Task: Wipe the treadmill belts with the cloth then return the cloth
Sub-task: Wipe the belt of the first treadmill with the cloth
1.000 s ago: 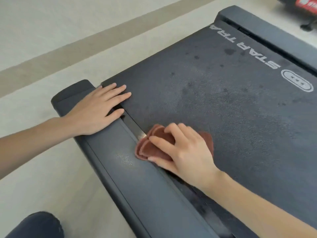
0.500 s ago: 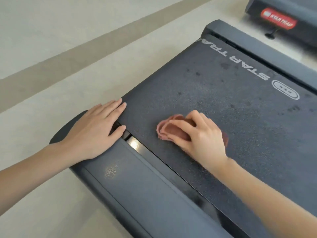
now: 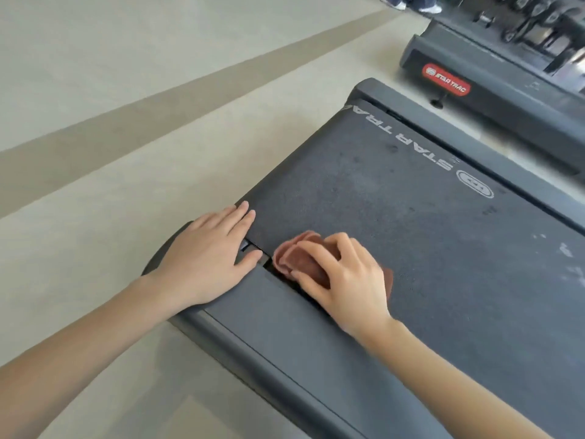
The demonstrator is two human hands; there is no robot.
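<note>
**A:** Now, your right hand (image 3: 345, 280) is bending its fingers over the bunched reddish-brown cloth (image 3: 300, 261), gripping it and pressing it down onto the dark treadmill belt (image 3: 411, 242).

**B:** Yes, and that cloth is sitting at the belt's near left corner, right against the gap where the belt is meeting the side rail (image 3: 285, 337). A small flap of it is also peeking out to the right of your knuckles.

**A:** Your left hand (image 3: 205, 258) is lying flat with its fingers straight, holding nothing. Its palm is resting on the rounded end of that rail.

**B:** Its fingertips are reaching onto the belt's left edge. Its thumb is pointing toward the cloth, just beside it but not touching it.

**A:** Farther along the belt, white STAR TRAC lettering (image 3: 408, 142) is running toward an oval logo (image 3: 474, 184). Dark spots are dotting the surface around it, and pale smudges (image 3: 563, 250) are showing near the right edge.

**B:** You are working over a pale floor (image 3: 110, 42) with a darker stripe (image 3: 158, 112) crossing it on the left.

**A:** At the far right, a second machine (image 3: 506, 106) is standing just beyond the treadmill, wearing a red Star Trac label (image 3: 446, 79).

**B:** Someone's shoes (image 3: 427, 7) are showing at the far edge, too blurred for more detail.
</note>
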